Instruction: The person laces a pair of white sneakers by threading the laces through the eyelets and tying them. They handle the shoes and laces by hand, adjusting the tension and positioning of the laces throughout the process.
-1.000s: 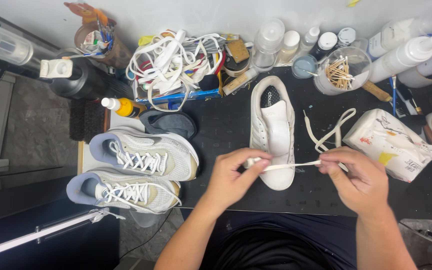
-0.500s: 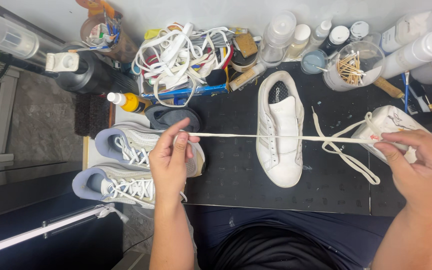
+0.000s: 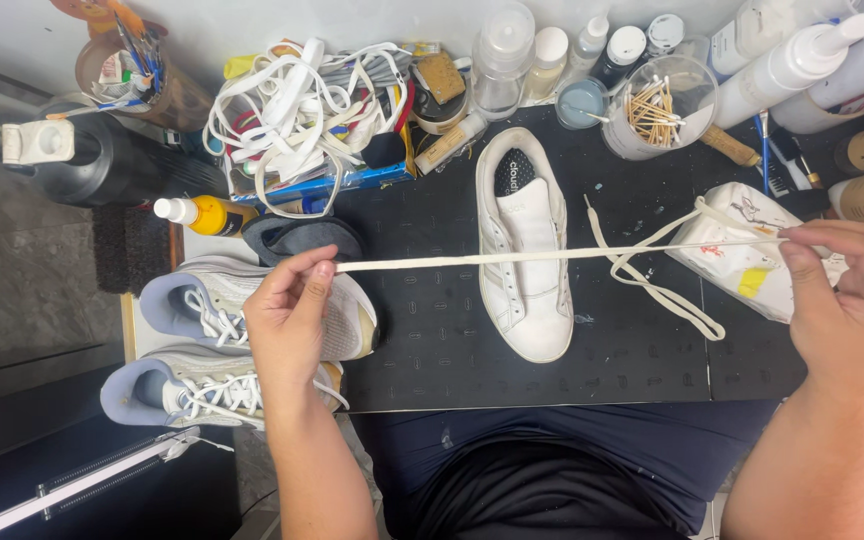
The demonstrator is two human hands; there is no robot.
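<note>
A white shoelace (image 3: pixel 452 260) is stretched taut and level above the black mat (image 3: pixel 432 340). My left hand (image 3: pixel 287 315) pinches its left end over a pair of grey-and-white sneakers (image 3: pixel 202 300). My right hand (image 3: pixel 847 295) pinches the lace's right part near a white wipes packet (image 3: pixel 742 265). The lace crosses over an unlaced white sneaker (image 3: pixel 524 250) that lies toe toward me. The rest of the lace hangs in a loose loop (image 3: pixel 667 290) on the mat between the sneaker and the packet.
A heap of white laces and cords (image 3: pixel 302 105) lies at the back left. Bottles (image 3: pixel 512 50), a jar of cotton swabs (image 3: pixel 657 105), spray bottles (image 3: pixel 792 60) and a small yellow bottle (image 3: pixel 202 213) line the back. A dark insole (image 3: pixel 302 237) lies by the grey sneakers.
My hands, together over the white sneaker a second ago, have drawn far apart, pulling the lace out straight. The left hand went left over the grey sneakers, the right went right.
</note>
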